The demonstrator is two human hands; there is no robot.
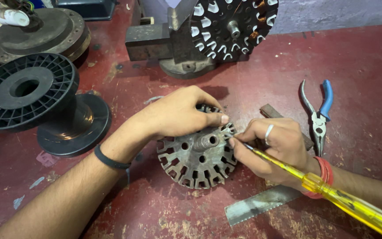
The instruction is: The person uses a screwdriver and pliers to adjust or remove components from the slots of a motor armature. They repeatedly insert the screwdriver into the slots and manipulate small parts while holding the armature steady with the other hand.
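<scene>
Left hand (177,113) rests on top of the slotted stator core (197,157), fingers curled over its rim, thumb pressed at the right edge; grip closed on it. Core lies flat on the red counter (262,97), centre of view. Right hand (273,148) has a pinch grip shut on a yellow screwdriver (332,194), tip at the core's right-side slots, by the left thumb. Blue-handled pliers (318,115) lie just right of the right hand. Metal strip (262,204) lies below it. 1 black spool (36,102) sits far left, a bench vise (173,44) up top.
</scene>
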